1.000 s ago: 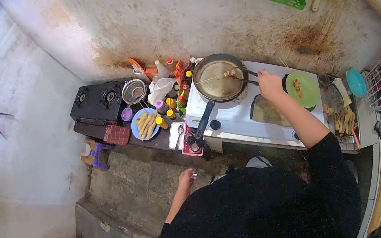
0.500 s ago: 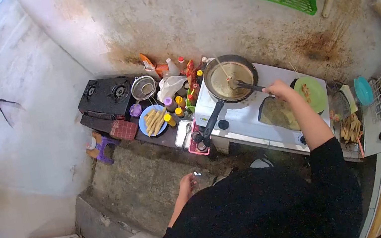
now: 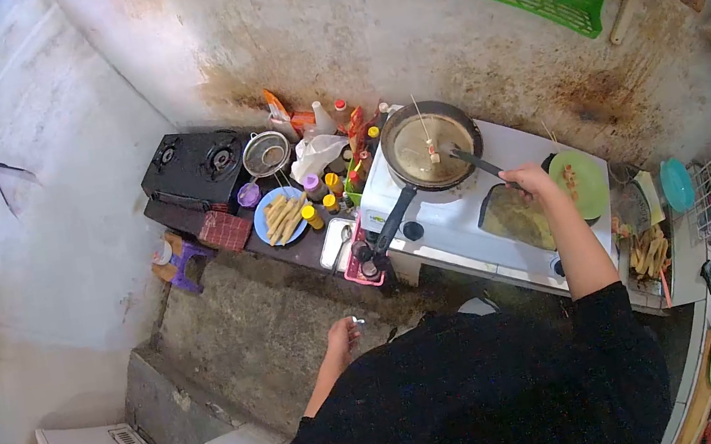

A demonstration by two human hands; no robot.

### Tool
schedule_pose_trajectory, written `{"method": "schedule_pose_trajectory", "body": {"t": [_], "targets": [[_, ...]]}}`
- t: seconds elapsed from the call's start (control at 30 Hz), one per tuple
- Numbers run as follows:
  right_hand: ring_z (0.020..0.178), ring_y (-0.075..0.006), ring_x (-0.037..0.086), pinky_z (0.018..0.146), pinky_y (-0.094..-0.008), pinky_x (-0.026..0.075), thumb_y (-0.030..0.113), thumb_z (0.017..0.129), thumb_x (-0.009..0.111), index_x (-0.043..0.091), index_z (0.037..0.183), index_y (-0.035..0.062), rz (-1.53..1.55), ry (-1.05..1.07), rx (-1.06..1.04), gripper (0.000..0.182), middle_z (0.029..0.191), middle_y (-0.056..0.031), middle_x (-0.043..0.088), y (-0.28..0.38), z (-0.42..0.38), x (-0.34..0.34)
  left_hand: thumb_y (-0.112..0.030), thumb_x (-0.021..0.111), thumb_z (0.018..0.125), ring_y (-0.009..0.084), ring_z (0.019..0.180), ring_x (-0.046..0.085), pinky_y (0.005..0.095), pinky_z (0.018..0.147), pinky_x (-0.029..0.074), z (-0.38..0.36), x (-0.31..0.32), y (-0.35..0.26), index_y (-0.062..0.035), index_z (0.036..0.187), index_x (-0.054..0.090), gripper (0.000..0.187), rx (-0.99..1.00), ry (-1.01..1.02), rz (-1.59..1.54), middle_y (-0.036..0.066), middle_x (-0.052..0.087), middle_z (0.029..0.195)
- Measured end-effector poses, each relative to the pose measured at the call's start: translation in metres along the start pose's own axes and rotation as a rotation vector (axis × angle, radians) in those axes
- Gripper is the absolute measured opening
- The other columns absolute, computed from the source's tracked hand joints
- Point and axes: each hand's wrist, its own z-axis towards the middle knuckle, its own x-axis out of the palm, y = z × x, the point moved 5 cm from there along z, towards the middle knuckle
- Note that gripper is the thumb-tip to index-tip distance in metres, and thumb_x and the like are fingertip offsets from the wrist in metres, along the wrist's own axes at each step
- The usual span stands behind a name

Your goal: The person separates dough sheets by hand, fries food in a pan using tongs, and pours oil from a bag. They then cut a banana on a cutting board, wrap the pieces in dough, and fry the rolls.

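My right hand point(image 3: 529, 181) is closed around the handle of a black spatula point(image 3: 479, 164). Its tip is inside a dark frying pan point(image 3: 472, 160) on the white stove point(image 3: 453, 215). Beside that tip, a thin skewer with small pieces of food point(image 3: 432, 153) rests in the pan, its stick pointing to the far side. Down by my body, away from the counter, my left hand point(image 3: 341, 334) has its fingers curled around a small whitish object point(image 3: 356, 321), too small to name.
A green plate point(image 3: 592, 182) with food bits stands right of the stove. On the left are a blue plate point(image 3: 264, 228) of pale rolls, several bottles, a strainer point(image 3: 266, 153) and a black two-burner stove point(image 3: 196, 169). The pan handle point(image 3: 396, 219) juts over the stove's front.
The spatula tip has drawn slightly right, leaving a small gap from the skewered food, and the skewer stands at a slightly different angle. The whole view has shifted a little.
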Motion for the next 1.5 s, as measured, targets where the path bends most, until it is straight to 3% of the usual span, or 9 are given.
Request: {"method": "schedule_pose_trajectory", "body": {"t": [0.2, 0.4, 0.5, 0.6, 0.7, 0.8, 1.0, 1.4, 1.5], "targets": [[0.037, -0.0114, 0.033, 0.035, -0.0281, 0.022, 0.032, 0.071, 0.068, 0.054, 0.063, 0.006, -0.07, -0.03, -0.083, 0.031, 0.047, 0.0009, 0.036, 0.011, -0.002, 0.004, -0.026, 0.052, 0.08, 0.0109, 0.06, 0.05, 0.0271, 0.049, 0.037, 0.004, 0.002, -0.004, -0.0091, 0.091, 0.053, 0.021, 0.001, 0.011, 0.029, 0.0, 0.055, 0.081], [0.038, -0.0122, 0.034, 0.036, -0.0295, 0.021, 0.033, 0.07, 0.069, 0.054, 0.063, 0.005, -0.091, -0.036, -0.14, 0.032, 0.047, 0.0002, 0.039, -0.005, 0.036, 0.022, -0.025, 0.051, 0.082, 0.0114, 0.061, 0.05, 0.0274, 0.052, 0.039, 0.011, 0.001, -0.001, -0.0082, 0.094, 0.051, 0.021, -0.021, 0.058, 0.047, 0.001, 0.054, 0.081], [0.042, -0.0155, 0.041, 0.04, -0.0303, 0.029, 0.031, 0.07, 0.068, 0.058, 0.069, 0.0022, -0.131, -0.04, -0.057, 0.031, 0.051, -0.0031, 0.045, -0.001, 0.034, 0.022, -0.024, 0.05, 0.082, 0.0113, 0.06, 0.05, 0.0266, 0.051, 0.039, 0.002, 0.003, -0.006, -0.0077, 0.095, 0.05, 0.02, -0.006, 0.034, 0.033, 0.001, 0.054, 0.08], [0.064, -0.0309, 0.059, 0.055, -0.0394, 0.046, 0.033, 0.066, 0.07, 0.063, 0.072, 0.0005, -0.485, -0.195, -0.248, 0.034, 0.07, -0.0158, 0.061, 0.031, 0.005, 0.01, -0.023, 0.05, 0.082, 0.011, 0.059, 0.05, 0.0264, 0.05, 0.039, 0.002, 0.0, -0.007, -0.008, 0.093, 0.051, 0.019, 0.007, 0.017, 0.007, 0.0, 0.053, 0.079], [0.071, -0.0329, 0.06, 0.062, -0.0388, 0.049, 0.023, 0.068, 0.066, 0.062, 0.083, 0.0003, -0.851, -0.382, -0.346, 0.028, 0.08, -0.0183, 0.061, 0.072, -0.043, 0.009, -0.024, 0.051, 0.08, 0.011, 0.06, 0.05, 0.0265, 0.05, 0.038, -0.001, -0.003, -0.005, -0.0088, 0.089, 0.053, 0.017, -0.002, 0.008, 0.008, 0.0, 0.053, 0.078], [0.07, -0.028, 0.061, 0.061, -0.0377, 0.05, 0.013, 0.072, 0.058, 0.058, 0.09, 0.0007, -1.137, -0.57, -0.635, 0.022, 0.082, -0.0134, 0.058, 0.071, -0.044, 0.026, -0.025, 0.052, 0.079, 0.011, 0.06, 0.05, 0.0259, 0.05, 0.038, 0.003, -0.006, 0.0, -0.0098, 0.086, 0.055, 0.017, -0.003, 0.005, 0.031, 0.0, 0.052, 0.076], [0.057, -0.0208, 0.06, 0.048, -0.0312, 0.048, 0.008, 0.076, 0.047, 0.051, 0.104, 0.003, -1.363, -0.771, -0.721, 0.029, 0.08, -0.0074, 0.052, 0.046, -0.041, 0.049, -0.027, 0.052, 0.078, 0.011, 0.059, 0.05, 0.0259, 0.052, 0.037, 0.001, -0.004, -0.001, -0.0101, 0.088, 0.054, 0.019, 0.01, -0.01, 0.046, 0.0, 0.053, 0.076], [0.061, -0.0203, 0.058, 0.05, -0.0298, 0.049, 0.01, 0.075, 0.051, 0.051, 0.109, 0.0027, -1.348, -0.707, -0.647, 0.035, 0.082, -0.0062, 0.051, 0.03, -0.057, 0.056, -0.023, 0.052, 0.079, 0.0109, 0.06, 0.05, 0.0246, 0.052, 0.039, 0.008, -0.004, 0.003, -0.0101, 0.09, 0.053, 0.018, -0.007, 0.007, -0.003, -0.001, 0.053, 0.077], [0.058, -0.0228, 0.059, 0.05, -0.0339, 0.048, 0.01, 0.073, 0.051, 0.048, 0.115, 0.0022, -1.295, -0.683, -0.663, 0.042, 0.09, -0.0106, 0.053, 0.028, -0.062, 0.053, -0.024, 0.052, 0.079, 0.0109, 0.059, 0.05, 0.0245, 0.05, 0.037, 0.005, -0.001, 0.001, -0.0102, 0.091, 0.053, 0.018, 0.01, 0.008, -0.017, -0.001, 0.053, 0.076]]}}
